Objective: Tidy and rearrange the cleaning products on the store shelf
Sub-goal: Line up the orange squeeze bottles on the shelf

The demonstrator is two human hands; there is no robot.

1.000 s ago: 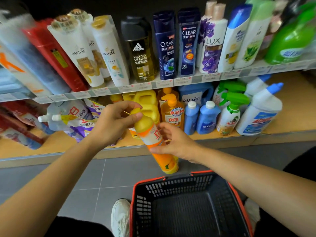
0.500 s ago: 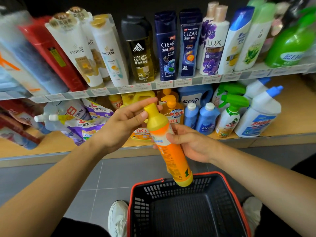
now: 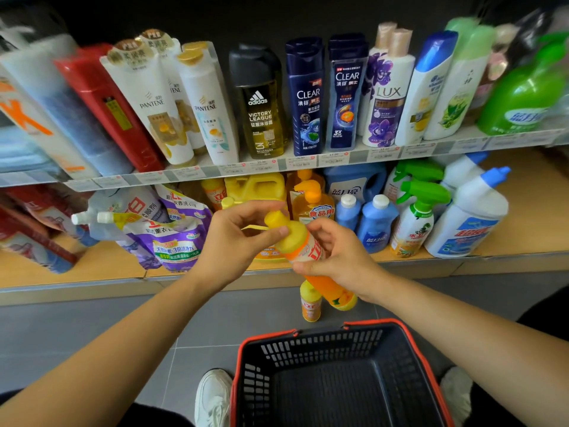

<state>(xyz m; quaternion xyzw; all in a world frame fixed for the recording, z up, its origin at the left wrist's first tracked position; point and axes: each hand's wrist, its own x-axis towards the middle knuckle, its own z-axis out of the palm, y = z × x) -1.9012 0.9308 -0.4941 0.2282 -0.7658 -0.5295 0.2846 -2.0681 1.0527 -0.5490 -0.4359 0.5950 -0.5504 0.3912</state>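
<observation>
An orange bottle with a yellow cap (image 3: 303,246) is held tilted in front of the lower shelf (image 3: 92,266). My left hand (image 3: 237,241) pinches its yellow cap between thumb and fingers. My right hand (image 3: 338,257) grips the bottle's white-labelled middle. The orange bottom end sticks out below my right hand. A second, smaller orange bottle (image 3: 311,303) stands upright on the floor just below it.
A black basket with a red rim (image 3: 338,374) sits on the grey floor between my shoes. Purple refill pouches (image 3: 175,238), yellow jugs (image 3: 255,186), blue bottles (image 3: 375,223), a green-trigger sprayer (image 3: 415,217) fill the lower shelf. Shampoo bottles (image 3: 308,97) line the upper shelf.
The orange bottle has tipped, its cap moving left and its base right, and stays in both hands. A second orange bottle on the floor has come into view.
</observation>
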